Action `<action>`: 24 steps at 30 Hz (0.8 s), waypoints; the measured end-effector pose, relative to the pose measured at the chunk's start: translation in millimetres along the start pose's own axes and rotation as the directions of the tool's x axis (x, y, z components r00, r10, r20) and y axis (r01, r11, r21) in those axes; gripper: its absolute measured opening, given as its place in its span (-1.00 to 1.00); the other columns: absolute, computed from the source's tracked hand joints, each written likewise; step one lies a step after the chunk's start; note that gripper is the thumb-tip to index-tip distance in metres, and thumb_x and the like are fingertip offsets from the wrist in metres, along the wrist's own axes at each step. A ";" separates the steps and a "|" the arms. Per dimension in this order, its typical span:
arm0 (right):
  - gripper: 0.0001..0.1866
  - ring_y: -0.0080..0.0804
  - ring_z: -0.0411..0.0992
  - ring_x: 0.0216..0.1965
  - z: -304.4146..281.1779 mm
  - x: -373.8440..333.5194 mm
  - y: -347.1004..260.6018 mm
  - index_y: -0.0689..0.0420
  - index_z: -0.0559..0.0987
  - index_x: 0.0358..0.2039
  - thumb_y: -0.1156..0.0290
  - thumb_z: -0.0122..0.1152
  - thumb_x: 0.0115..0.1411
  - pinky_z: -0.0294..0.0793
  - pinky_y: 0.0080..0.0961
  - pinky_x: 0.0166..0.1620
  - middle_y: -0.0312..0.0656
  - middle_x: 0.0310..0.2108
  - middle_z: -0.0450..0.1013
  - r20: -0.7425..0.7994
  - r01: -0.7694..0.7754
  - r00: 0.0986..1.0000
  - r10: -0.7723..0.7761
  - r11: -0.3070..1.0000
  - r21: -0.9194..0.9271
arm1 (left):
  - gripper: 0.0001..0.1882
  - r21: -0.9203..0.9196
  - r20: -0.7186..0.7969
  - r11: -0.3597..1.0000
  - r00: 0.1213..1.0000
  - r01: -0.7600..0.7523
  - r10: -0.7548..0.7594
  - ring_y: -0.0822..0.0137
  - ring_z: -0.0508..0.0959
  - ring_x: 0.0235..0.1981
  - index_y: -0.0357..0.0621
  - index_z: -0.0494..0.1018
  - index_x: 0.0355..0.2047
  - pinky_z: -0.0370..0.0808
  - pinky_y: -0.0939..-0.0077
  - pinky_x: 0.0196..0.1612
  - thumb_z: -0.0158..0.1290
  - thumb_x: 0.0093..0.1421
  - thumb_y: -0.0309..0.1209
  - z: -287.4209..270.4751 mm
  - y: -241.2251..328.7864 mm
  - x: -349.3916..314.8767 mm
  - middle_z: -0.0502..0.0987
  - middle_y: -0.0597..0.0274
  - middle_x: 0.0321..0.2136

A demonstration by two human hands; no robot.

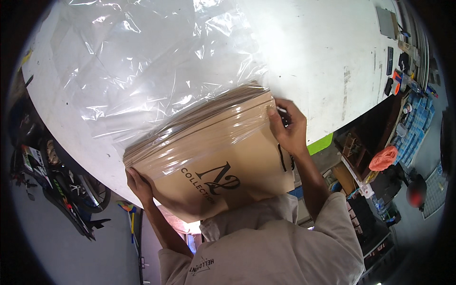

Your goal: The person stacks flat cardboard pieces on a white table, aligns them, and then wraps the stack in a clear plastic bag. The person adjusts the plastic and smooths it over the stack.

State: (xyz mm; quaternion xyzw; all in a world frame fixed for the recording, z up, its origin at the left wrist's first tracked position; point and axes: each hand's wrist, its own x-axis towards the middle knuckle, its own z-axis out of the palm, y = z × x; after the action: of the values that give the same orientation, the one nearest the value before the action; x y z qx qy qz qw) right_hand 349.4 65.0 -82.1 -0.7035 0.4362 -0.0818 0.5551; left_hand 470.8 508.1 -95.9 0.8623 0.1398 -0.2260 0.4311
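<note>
A thick stack of flat brown paper bags (247, 137), printed in black and with a dark cord at its right side, leans tilted between my body and the table. Clear plastic film (142, 71) covers the upper part of the stack and spreads, crumpled and shiny, across the table beyond it. At the stack's left edge, my left hand (138, 186) is closed, its fingers partly hidden. My right hand (290, 127) grips the upper right corner, thumb on the front face and fingers curled behind the edge.
The white table (323, 57) has a curved-looking edge. Small tools and an orange-black object (395, 84) lie along its right end. To the left on the floor stands a motorbike (61, 185). A shelf (356, 147), blue packs (413, 128) and a red plastic bag (384, 158) are at right.
</note>
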 end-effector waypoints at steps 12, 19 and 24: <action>-0.75 -0.54 0.32 -0.67 10.1 14.6 -8.6 0.29 0.67 -0.46 0.34 0.38 0.21 0.29 -0.52 -0.56 -0.18 -0.70 0.45 -0.097 -0.059 0.995 0.025 0.932 -0.358 | -0.50 0.177 -0.060 0.984 0.997 -0.029 0.040 0.15 0.44 0.08 -0.44 0.30 0.21 0.30 0.36 0.18 -0.27 0.54 -0.22 14.7 24.4 -0.8 0.48 -0.10 0.08; -0.82 -0.61 0.36 -0.51 -12.9 11.1 15.7 0.33 0.65 -0.41 0.48 0.28 0.29 0.33 -0.60 -0.42 -0.20 -0.54 0.52 0.054 0.078 0.996 -0.072 0.991 -0.105 | -0.51 0.191 -0.055 0.980 0.997 -0.048 0.059 0.14 0.48 0.04 -0.45 0.33 0.19 0.34 0.33 0.16 -0.26 0.53 -0.24 14.4 30.1 -3.7 0.51 -0.12 0.06; -0.85 -0.57 0.41 -0.33 -24.2 0.9 17.9 0.34 0.64 -0.32 0.49 0.25 0.31 0.37 -0.62 -0.25 -0.14 -0.32 0.56 0.147 -0.001 0.989 0.002 1.000 -0.004 | -0.50 0.177 -0.066 0.984 0.997 -0.016 0.028 0.18 0.46 0.04 -0.46 0.35 0.17 0.32 0.34 0.17 -0.27 0.53 -0.21 12.5 27.0 -4.9 0.52 -0.09 0.04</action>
State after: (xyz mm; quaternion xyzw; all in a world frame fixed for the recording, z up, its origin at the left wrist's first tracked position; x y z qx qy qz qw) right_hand 326.1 47.1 -88.7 -0.7084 0.3946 -0.0286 0.5845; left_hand 475.0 481.9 -81.6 0.9059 0.1243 -0.2030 0.3504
